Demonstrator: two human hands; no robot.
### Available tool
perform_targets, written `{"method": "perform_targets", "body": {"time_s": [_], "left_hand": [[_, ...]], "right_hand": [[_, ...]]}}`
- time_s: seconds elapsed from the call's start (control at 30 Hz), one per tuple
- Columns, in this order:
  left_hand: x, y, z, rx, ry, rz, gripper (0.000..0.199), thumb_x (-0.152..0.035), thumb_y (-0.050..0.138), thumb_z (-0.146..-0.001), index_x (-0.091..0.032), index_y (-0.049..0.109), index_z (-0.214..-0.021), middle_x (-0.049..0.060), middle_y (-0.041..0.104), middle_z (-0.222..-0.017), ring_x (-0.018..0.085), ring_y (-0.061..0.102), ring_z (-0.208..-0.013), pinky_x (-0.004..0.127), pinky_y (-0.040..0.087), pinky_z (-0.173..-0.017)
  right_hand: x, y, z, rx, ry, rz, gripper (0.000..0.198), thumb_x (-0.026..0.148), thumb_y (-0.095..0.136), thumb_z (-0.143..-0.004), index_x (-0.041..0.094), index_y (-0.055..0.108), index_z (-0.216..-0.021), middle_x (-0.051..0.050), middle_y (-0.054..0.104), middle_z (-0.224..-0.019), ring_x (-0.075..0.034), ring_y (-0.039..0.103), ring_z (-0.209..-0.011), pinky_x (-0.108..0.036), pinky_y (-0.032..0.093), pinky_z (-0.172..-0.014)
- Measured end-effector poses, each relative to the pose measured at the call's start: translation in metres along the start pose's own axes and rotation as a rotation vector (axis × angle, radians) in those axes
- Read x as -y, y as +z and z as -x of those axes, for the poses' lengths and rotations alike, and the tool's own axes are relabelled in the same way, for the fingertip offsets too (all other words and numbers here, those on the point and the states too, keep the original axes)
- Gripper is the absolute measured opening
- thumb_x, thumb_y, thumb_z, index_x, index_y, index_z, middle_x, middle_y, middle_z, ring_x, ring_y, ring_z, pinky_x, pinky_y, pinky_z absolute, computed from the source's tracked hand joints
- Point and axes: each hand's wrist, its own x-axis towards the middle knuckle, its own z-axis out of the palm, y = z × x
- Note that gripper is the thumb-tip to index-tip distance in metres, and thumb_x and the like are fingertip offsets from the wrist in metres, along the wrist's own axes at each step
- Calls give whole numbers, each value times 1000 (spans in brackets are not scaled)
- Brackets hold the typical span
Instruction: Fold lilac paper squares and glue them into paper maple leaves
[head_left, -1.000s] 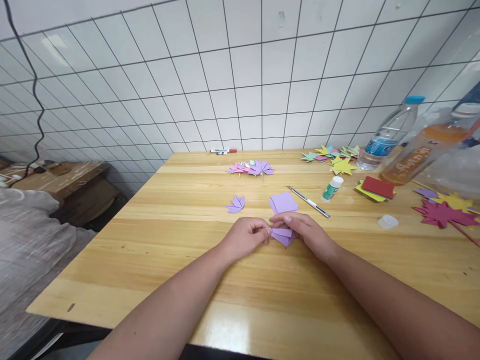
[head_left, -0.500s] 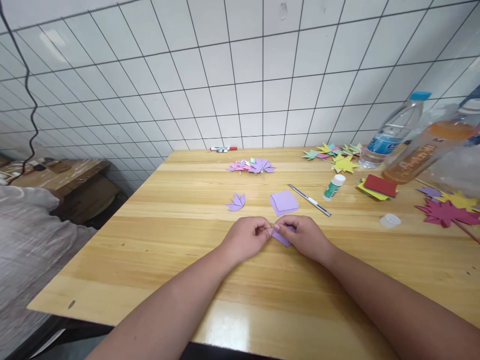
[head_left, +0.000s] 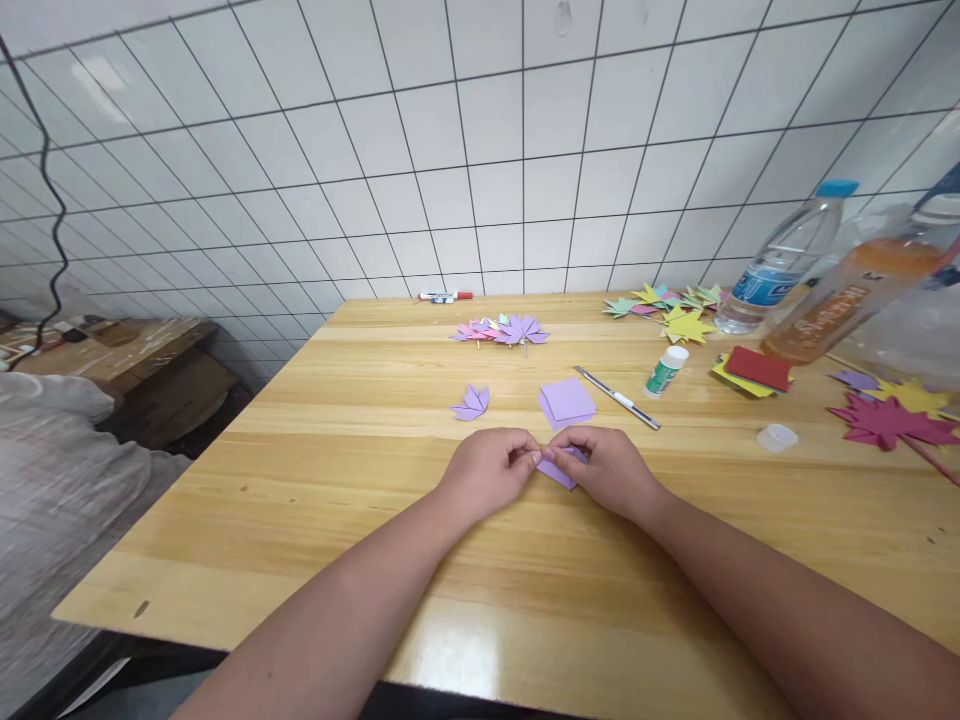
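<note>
A purple paper piece (head_left: 557,475) is found at the wooden table (head_left: 262,520), between the two hands and mostly beneath the fingers of the right hand (head_left: 609,467). At its left end it is pinched between the thumb and forefinger of the left hand (head_left: 489,468); by the right hand it is pinched just beside that point, the two sets of fingertips being almost in contact. The exact contact is partly covered by the fingers. From the left-hand grip the paper extends rightward and toward the person, one corner being pointed at the near table edge. The greater part is thus placed nearer the right hand. The long axis cannot be established, as the far outline is hidden. Just beyond the fingertips a stack of purple squares (head_left: 568,400) is noted, with a purple leaf shape (head_left: 471,403) to its left and a cutter knife (head_left: 618,398) to its right, both untouched.
</note>
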Motion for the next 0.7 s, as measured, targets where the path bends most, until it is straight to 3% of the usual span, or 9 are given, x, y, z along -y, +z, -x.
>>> {"method": "perform_targets", "body": {"time_s": [0.23, 0.47, 0.53, 0.6, 0.67, 0.7], "left_hand": [[5, -3, -3, -28, -29, -66, 21, -35, 50, -78, -23, 66, -75, -2, 63, -63, 14, 50, -55, 23, 29, -49], [4, -6, -1, 37, 87, -10, 21, -32, 52, -78, -23, 70, -74, 0, 68, -71, 16, 58, -67, 24, 37, -57], [4, -7, -2, -26, 55, 107, 20, -31, 54, -77, -22, 72, -76, 1, 69, -74, 16, 59, -69, 24, 39, -60], [6, -7, -5, -106, -27, 261, 20, -32, 56, -75, -19, 72, -77, 3, 70, -75, 17, 60, -69, 24, 42, -61], [7, -7, -7, -149, -80, 389, 22, -33, 58, -74, -16, 71, -75, 4, 70, -74, 17, 61, -70, 24, 44, -62], [7, -6, -8, -152, -93, 435, 22, -34, 59, -73, -15, 71, -74, 4, 70, -73, 18, 61, -70, 25, 44, -63]], "right_hand": [[-4, -6, -2, -32, 95, -62, 19, 34, 57, -75, 21, 69, -70, -2, 70, -71, -17, 61, -66, -25, 42, -57], [-3, -9, 1, -74, -159, 134, 17, 29, 54, -80, 25, 68, -73, -2, 68, -76, -19, 60, -74, -30, 42, -67], [0, -10, 2, -168, -150, 1, 17, 31, 55, -80, 25, 65, -92, -5, 67, -91, -20, 59, -84, -31, 45, -71], [3, -10, 3, -201, -79, -259, 44, 34, 58, -78, 25, 48, -120, -8, 59, -112, -20, 57, -95, -30, 48, -72], [5, -8, 3, -104, 15, -516, 63, 37, 61, -75, 25, 33, -130, -11, 49, -125, -21, 57, -99, -30, 51, -68], [5, -7, 3, -28, 62, -605, 63, 38, 62, -74, 25, 35, -128, -11, 49, -125, -21, 57, -99, -29, 51, -66]]}}
